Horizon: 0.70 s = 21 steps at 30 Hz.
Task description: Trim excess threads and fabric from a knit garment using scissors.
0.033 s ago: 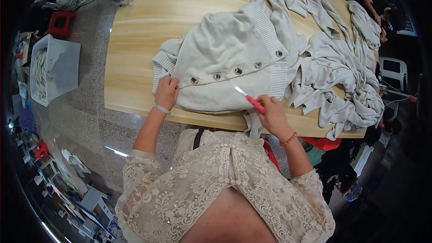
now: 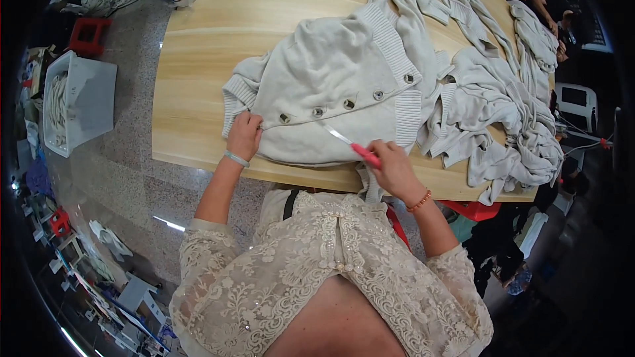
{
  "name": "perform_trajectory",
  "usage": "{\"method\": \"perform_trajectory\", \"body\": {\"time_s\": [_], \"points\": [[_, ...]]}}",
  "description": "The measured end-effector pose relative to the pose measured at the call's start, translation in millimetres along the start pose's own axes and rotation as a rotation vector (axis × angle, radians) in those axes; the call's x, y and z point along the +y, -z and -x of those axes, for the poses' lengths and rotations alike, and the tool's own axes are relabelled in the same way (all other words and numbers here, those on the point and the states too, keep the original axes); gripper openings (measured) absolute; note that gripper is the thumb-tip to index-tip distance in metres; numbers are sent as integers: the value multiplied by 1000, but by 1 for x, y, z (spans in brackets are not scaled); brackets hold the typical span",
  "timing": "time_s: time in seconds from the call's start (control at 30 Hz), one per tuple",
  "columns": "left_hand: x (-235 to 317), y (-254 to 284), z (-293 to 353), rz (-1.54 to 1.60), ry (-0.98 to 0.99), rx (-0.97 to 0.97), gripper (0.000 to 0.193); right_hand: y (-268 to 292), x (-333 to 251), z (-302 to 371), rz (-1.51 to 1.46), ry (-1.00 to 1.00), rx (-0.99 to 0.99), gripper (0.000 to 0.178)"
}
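Observation:
A cream knitted cardigan (image 2: 331, 53) lies on the wooden table before me, its button band running slantwise with several dark, shiny buttons and ribbed edges on both sides. My left hand (image 2: 245, 137) is closed at the cardigan's left end, fingers pinching the knit by the end of the band. In my right hand (image 2: 395, 170) is a slim tool (image 2: 366, 155) with a red handle and a narrow silver blade-like end; its exact kind is unclear. That silver end points up and left over the lower front panel, its tip just below the button band.
More cream knitwear (image 2: 489, 92) is heaped along the table's right side. A white bin (image 2: 92, 106) with pale cloth stands on the floor at left, near a red stool (image 2: 87, 34). Another person's hand (image 2: 561, 47) is at the far right. The wooden table's (image 2: 198, 92) near edge lies under my wrists.
My right hand has shifted slightly left with the red-handled tool, whose silver tip is now further left along the button band. My left hand keeps its hold on the cardigan.

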<state>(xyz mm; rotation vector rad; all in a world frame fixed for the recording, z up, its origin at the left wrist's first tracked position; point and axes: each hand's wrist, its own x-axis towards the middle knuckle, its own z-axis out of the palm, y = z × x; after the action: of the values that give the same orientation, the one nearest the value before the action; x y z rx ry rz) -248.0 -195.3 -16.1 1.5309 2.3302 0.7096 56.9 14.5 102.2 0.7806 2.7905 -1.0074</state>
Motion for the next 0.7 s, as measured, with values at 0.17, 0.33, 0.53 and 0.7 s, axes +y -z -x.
{"method": "perform_trajectory", "body": {"time_s": [0.17, 0.33, 0.53, 0.7], "points": [[-18, -2, -1, 190, 17, -26, 27, -35, -42, -41, -1, 1, -311, 28], [-23, 8, 2, 414, 141, -55, 26, -46, -50, -56, -1, 89, -275, 27], [43, 16, -16, 34, -104, 126, 39, -29, -28, -33, -43, 1, -181, 27], [39, -33, -36, 317, 55, -116, 32, -18, -31, -27, 54, -114, -226, 25]]}}
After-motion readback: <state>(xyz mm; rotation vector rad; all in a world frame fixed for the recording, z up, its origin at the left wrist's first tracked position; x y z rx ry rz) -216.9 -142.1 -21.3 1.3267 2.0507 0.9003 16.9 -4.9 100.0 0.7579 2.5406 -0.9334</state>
